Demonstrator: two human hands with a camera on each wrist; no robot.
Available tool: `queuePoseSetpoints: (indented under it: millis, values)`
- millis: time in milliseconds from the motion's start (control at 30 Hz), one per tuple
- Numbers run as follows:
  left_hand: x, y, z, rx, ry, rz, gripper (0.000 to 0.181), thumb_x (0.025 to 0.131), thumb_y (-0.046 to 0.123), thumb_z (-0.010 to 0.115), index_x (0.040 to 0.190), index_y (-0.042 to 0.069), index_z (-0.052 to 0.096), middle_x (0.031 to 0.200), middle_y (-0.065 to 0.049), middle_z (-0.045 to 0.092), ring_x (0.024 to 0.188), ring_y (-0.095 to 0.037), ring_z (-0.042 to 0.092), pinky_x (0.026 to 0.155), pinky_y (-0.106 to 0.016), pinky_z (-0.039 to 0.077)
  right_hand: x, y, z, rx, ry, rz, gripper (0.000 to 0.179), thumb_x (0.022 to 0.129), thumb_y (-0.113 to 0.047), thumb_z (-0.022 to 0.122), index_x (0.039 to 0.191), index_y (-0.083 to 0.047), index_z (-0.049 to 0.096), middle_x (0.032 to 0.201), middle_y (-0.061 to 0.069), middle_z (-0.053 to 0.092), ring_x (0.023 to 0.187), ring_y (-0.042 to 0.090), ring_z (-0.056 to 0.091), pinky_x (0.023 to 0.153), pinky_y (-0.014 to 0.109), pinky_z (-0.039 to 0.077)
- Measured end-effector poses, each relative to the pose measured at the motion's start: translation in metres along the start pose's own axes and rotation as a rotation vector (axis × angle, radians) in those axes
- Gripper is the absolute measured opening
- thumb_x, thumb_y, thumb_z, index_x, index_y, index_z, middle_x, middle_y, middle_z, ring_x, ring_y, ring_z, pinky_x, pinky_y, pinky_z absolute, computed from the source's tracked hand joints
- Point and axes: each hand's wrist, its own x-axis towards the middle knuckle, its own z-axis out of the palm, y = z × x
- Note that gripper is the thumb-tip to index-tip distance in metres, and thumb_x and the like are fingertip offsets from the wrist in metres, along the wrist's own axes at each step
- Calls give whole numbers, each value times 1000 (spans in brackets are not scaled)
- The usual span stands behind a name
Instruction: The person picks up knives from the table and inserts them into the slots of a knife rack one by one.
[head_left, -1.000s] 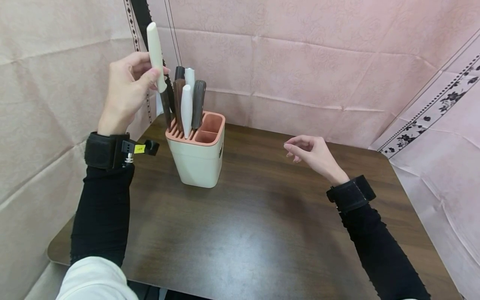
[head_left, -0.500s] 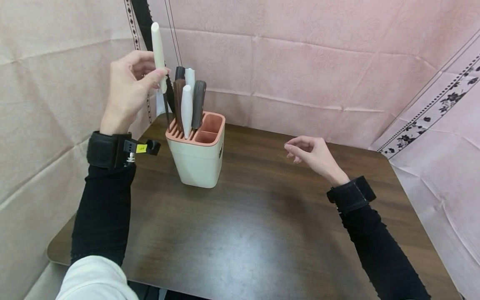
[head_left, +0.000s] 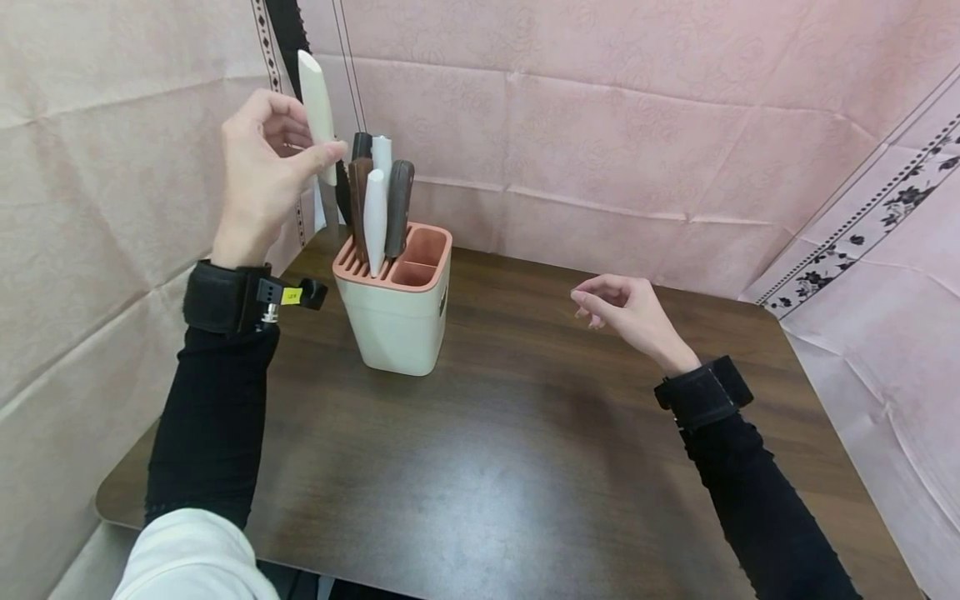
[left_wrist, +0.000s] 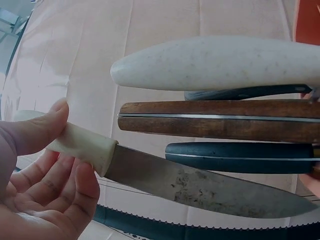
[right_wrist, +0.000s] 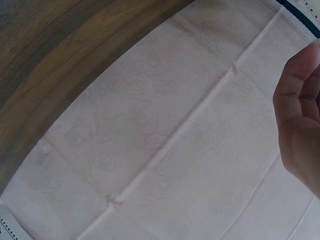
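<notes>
My left hand (head_left: 262,162) pinches a kitchen knife (left_wrist: 210,187) by its cream handle (head_left: 316,96), between thumb and fingers. Its blade points down at the left side of the knife holder (head_left: 393,325), close beside the other handles. Dark stains mark the blade in the left wrist view, where its whole length down to the tip shows. Several knives stand in the holder's slots, among them one with a white handle (head_left: 374,221), one with a brown wooden handle (left_wrist: 215,120) and one with a dark grey handle (head_left: 398,208). My right hand (head_left: 622,308) hovers over the table, fingers loosely bent, holding nothing.
The holder has a pale green body and an orange top with two square compartments (head_left: 415,273) at its right. It stands on a brown wooden table (head_left: 480,467) near the back left. Pinkish patterned cloth (head_left: 600,142) hangs behind and at both sides.
My left hand has shifted slightly right and turned the knife, so its handle tilts more and shows a broader side. The right hand stays about where it was.
</notes>
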Motion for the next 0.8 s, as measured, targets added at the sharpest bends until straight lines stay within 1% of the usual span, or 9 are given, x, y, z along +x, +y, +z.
queuePoseSetpoints:
  millis: [133, 200, 400, 667, 800]
  values:
    - [0, -1, 1, -5, 5, 9, 33, 76, 3, 79, 92, 21, 56, 84, 12, 65, 76, -5, 60, 75, -19, 48, 0, 1, 0, 1, 2, -5, 25, 95, -22, 62, 110, -3, 67, 79, -9, 70, 65, 10, 62, 64, 24, 53]
    - [-1, -1, 1, -5, 12, 24, 33, 76, 3, 79, 91, 21, 56, 84, 12, 64, 76, -5, 60, 74, -19, 47, 0, 1, 1, 1, 3, -9, 25, 95, -22, 62, 110, -2, 67, 79, -9, 70, 65, 10, 62, 63, 24, 53]
    - [-1, 0, 2, 12, 50, 53, 33, 76, 3, 79, 88, 23, 55, 82, 12, 61, 74, -4, 56, 72, -21, 45, 0, 2, 0, 4, 9, -16, 24, 95, -19, 61, 110, -1, 67, 77, -10, 70, 64, 8, 62, 61, 23, 52]
    - [-1, -1, 2, 41, 84, 54, 34, 76, 5, 79, 87, 24, 53, 82, 13, 61, 74, -4, 56, 71, -21, 44, -1, 3, 1, 6, 19, -6, 23, 95, -21, 62, 108, -3, 67, 76, -9, 69, 64, 9, 61, 61, 23, 52]
    - [0, -4, 2, 84, 98, 59, 35, 76, 8, 80, 87, 26, 52, 82, 15, 61, 74, -2, 56, 71, -20, 44, -1, 3, 1, 3, 21, -9, 23, 95, -22, 62, 107, -3, 67, 76, -8, 69, 64, 10, 61, 62, 23, 52]
